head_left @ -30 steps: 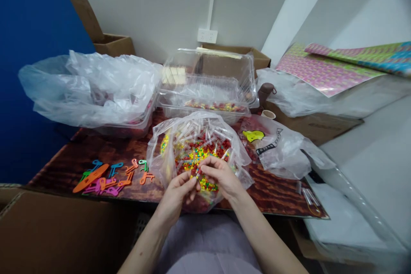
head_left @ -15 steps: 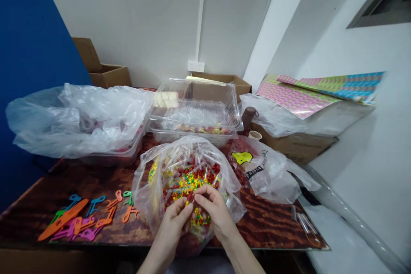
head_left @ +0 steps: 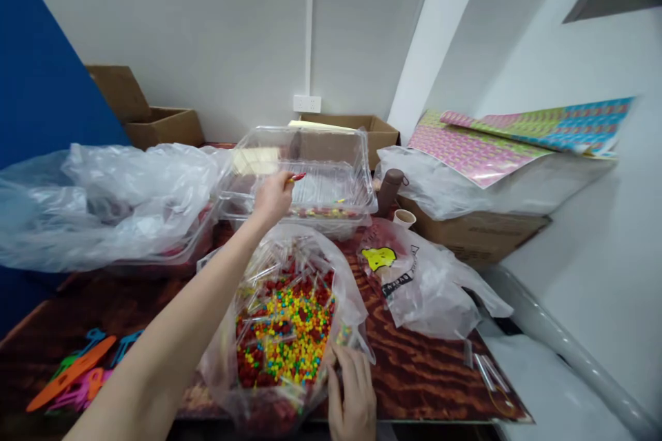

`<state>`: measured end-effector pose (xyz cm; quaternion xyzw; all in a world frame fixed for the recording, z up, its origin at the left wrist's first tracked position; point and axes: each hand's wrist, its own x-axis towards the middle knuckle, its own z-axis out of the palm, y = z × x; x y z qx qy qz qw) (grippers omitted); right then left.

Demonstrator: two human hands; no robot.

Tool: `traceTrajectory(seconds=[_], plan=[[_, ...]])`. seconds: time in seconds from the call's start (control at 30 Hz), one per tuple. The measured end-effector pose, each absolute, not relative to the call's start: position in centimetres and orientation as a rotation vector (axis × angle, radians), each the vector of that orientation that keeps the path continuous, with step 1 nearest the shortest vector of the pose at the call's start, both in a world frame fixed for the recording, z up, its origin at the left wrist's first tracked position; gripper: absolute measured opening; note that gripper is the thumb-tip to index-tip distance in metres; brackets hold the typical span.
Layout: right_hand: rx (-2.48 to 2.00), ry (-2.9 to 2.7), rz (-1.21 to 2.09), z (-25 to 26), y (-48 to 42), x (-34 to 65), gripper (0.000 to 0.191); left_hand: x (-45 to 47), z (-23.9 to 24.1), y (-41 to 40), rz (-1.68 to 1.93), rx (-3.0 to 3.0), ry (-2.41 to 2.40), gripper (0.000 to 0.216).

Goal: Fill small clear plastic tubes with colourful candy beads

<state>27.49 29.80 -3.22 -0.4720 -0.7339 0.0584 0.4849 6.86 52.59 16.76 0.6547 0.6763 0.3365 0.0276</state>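
Note:
My left hand (head_left: 274, 198) reaches forward over the clear plastic container (head_left: 362, 201), closed in a pinch on a small tube (head_left: 296, 178) with red and yellow showing. Below my forearm stands an open clear plastic bag (head_left: 347, 275), filled with small yellow, red, green and blue beads (head_left: 297, 331). Empty-looking clear tubes (head_left: 294, 251) lie at the bag's far side, among dark red pieces. My right hand (head_left: 352, 389) rests at the bag's near right side, fingers loosely stretched and touching the plastic. Several colored bits lie inside the container.
Colorful plastic clips (head_left: 77, 375) lie at the left. Another bag-covered tub (head_left: 160, 255) stands behind them. To the right are a printed plastic bag (head_left: 429, 289), a paper cup (head_left: 404, 218), a brown bottle (head_left: 389, 191) and a few clear tubes (head_left: 489, 372) near the table edge.
Both hands were together over the bag, fingers at a small red piece. My left hand has moved forward to the container with the tube; my right hand has dropped to the bag's near right side.

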Motion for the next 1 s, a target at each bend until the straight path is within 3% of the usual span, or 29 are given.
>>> traceTrajectory(seconds=[0.2,0.4,0.67,1.0], plan=[[-1.122,-1.862,0.01,-5.8,29.9,27.4,0.031,5.7,15.5,57.6,0.61,2.14,2.066,0.03],[-1.163,-1.927,0.017,-4.8,29.5,27.4,0.031,5.4,14.4,55.6,0.593,2.127,2.007,0.036],[-1.228,-1.926,0.194,-4.4,29.4,27.2,0.033,4.8,13.1,43.7,1.341,1.912,1.709,0.024],[-1.195,-1.858,0.289,-0.6,29.6,25.9,0.02,4.3,4.7,30.0,0.913,1.709,1.669,0.026]])
